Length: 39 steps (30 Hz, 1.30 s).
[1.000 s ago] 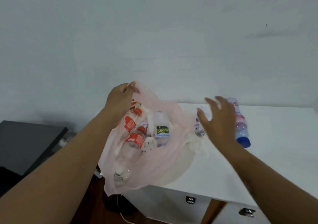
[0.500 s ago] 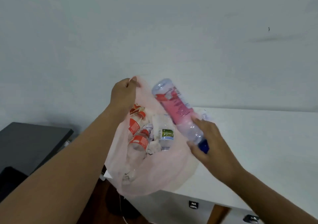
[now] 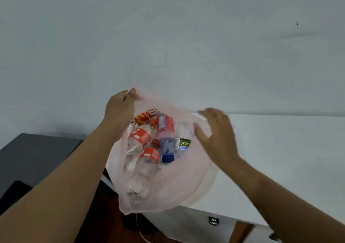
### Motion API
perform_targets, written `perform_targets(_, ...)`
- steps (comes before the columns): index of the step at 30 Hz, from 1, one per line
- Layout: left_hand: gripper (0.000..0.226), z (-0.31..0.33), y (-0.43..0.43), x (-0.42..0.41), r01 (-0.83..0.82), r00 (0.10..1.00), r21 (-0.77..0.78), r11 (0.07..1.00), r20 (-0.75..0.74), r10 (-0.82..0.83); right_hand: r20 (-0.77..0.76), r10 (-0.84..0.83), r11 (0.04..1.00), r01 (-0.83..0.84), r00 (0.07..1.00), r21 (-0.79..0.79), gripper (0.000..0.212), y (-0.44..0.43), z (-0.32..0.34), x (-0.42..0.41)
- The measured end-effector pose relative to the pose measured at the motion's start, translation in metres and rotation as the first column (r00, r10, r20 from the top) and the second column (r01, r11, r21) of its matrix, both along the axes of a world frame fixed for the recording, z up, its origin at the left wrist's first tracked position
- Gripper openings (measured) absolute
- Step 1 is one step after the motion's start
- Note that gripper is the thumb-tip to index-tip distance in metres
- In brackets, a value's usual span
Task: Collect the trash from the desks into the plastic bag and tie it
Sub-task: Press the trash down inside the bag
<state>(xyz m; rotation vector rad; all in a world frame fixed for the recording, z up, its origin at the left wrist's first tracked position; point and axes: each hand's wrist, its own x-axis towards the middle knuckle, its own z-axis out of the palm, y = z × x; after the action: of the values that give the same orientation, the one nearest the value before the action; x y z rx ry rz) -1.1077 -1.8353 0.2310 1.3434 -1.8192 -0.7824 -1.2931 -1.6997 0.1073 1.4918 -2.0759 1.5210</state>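
Observation:
A thin pink plastic bag (image 3: 179, 190) hangs open at the left end of the white desk (image 3: 280, 158). My left hand (image 3: 119, 108) pinches the bag's far left rim and holds it up. Inside lie several empty bottles: two with red labels (image 3: 140, 138), one with a pink label and blue cap (image 3: 166, 140), one with a green label (image 3: 183, 142), plus a red and yellow wrapper (image 3: 146, 115). My right hand (image 3: 216, 136) hovers over the bag's right rim, fingers spread, holding nothing.
A dark grey surface (image 3: 37, 155) sits lower at the left. Dark wooden floor (image 3: 104, 224) shows under the bag with a white cable. The desk's front has drawers with metal fittings (image 3: 213, 221). A plain pale wall stands behind.
My right hand carried the pink-label bottle from the desk, dropped it into the bag, and has let go. The left hand kept hold of the rim.

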Motion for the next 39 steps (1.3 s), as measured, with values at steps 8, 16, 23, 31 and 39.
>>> perform_targets(8,0.037,-0.011,-0.003,0.004,-0.05,0.996,0.024,0.998,0.076,0.048,-0.158,0.074,0.657,0.071,0.985,0.751,0.084,-0.017,-0.086,-0.08)
perform_targets(16,0.037,-0.002,-0.002,-0.012,-0.034,0.998,0.001,0.999,0.06,0.034,-0.076,0.023,0.825,0.024,0.997,0.565,0.024,-0.01,-0.104,-0.083)
perform_targets(23,0.035,-0.005,-0.008,-0.035,0.005,0.999,0.024,1.0,0.044,-0.006,-0.037,-0.011,0.9,0.026,0.999,0.436,0.019,0.025,-0.059,-0.116)
perform_targets(31,0.036,0.012,-0.009,-0.038,0.028,0.996,0.062,0.998,0.088,-0.033,-0.006,0.356,0.933,-0.355,0.934,0.061,0.017,0.011,0.063,-0.01)
perform_targets(39,0.033,0.027,-0.006,-0.011,0.004,0.993,0.021,1.0,0.117,-0.007,-0.235,0.556,0.719,-0.32,0.797,0.616,0.065,-0.104,0.004,0.074)
